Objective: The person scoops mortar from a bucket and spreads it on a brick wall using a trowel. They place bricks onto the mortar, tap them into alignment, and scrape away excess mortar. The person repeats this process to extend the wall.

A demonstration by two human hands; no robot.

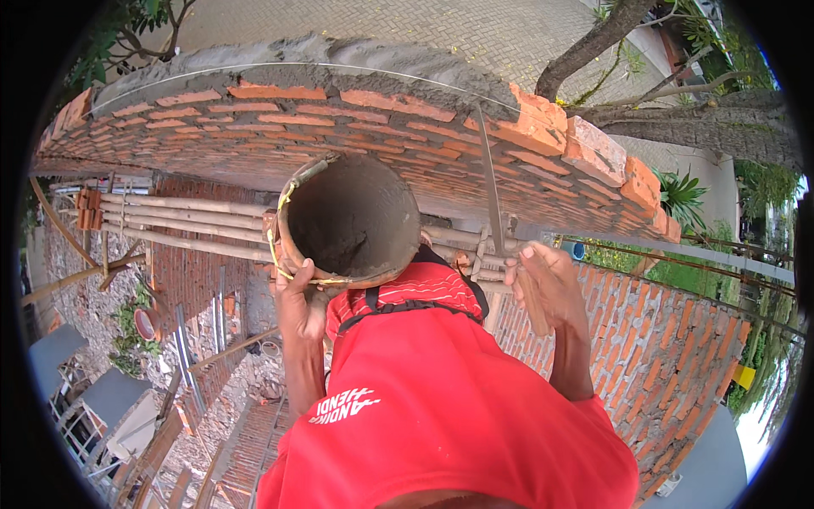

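Red shirt (458,399) fills the lower middle, and here's the L hand (298,310) on the bucket (392,212): thumb over the near L rim, fingers gripping that edge, tho some are hidden under it. Bucket's tipped, mouth toward the cam, right in front of the chest & just this side of the brick wall (339,127). Grey mortar (339,248) inside, smeared up the sides; yellow trim hangs off the rim, L side.

Over to the R hand (551,284): fingers closed round the trowel (493,191), wood handle pointing down, long thin blade up toward the wall top. Tip overlaps the top course in view; can't tell if it's touching.

Up top, wet grey bed (305,53) runs along the wall, w/ a pale string (254,65) stretched along it. R end: a few bricks (596,153) in a row. Bamboo poles (186,225) out L, 2nd brick wall (644,348) lower R, tree trunk (704,125) upper R, paving (407,21) beyond.
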